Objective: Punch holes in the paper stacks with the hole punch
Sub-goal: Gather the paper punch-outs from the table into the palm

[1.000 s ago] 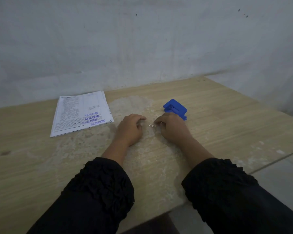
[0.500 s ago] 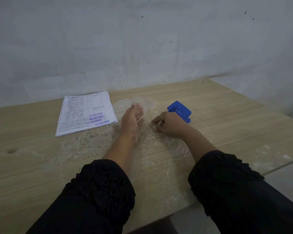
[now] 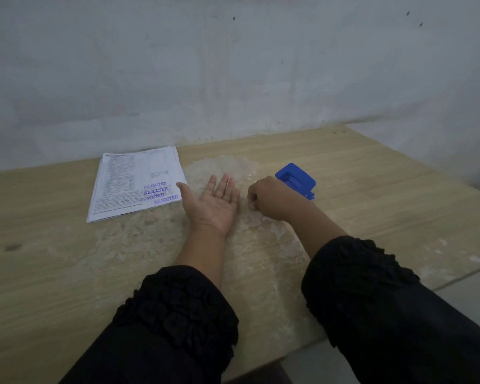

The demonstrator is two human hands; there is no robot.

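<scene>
Blue hole punch [image 3: 295, 180]; white, blue-stamped paper stack [image 3: 137, 184]

Brightness: dim and flat, with a cool grey cast over the wall [image 3: 233, 79].
Light source: not in view; no direction can be told.
Shadows: soft and faint; the black sleeves [image 3: 178, 322] lose nearly all detail.
Glare: a pale dull patch on the table [image 3: 67, 273] around the middle.
Focus: fairly sharp at the centre; small print on the paper stack [image 3: 133, 187] is unreadable, only the blue stamps read.
Distortion: wide-angle bending, table edges curve outward.
</scene>
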